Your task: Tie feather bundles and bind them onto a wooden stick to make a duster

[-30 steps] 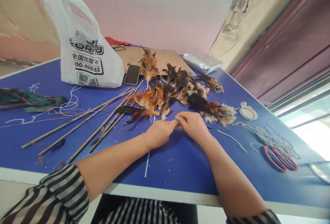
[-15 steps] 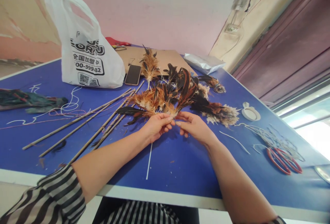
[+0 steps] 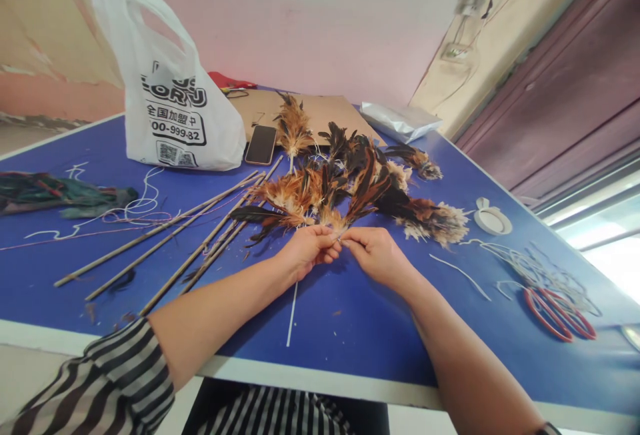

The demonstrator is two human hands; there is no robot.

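Over the blue table, my left hand (image 3: 314, 248) is closed, its fingertips pinching the pale base of brown-and-black feathers (image 3: 363, 196). Right beside it, my right hand (image 3: 375, 255) is also closed, thumb and forefinger pinched at the feathers' quill ends. What exactly lies between those right fingertips is too small to make out. Just beyond the hands is a spread of orange-brown feathers (image 3: 290, 195) with dark tips. A thin white stick (image 3: 293, 315) points toward me from under my left hand.
Thin wooden sticks (image 3: 165, 235) lie left of the feathers. At the back stand a white plastic bag (image 3: 185, 115) and a phone (image 3: 261, 145). On the right are feather bundles (image 3: 430, 218), a white tape roll (image 3: 493, 220), white string (image 3: 520, 265) and red-handled scissors (image 3: 560, 315).
My right hand has turned slightly and its fingers have curled in, closing at the quill ends. The left hand keeps its pinch. The whole view has shifted a little.
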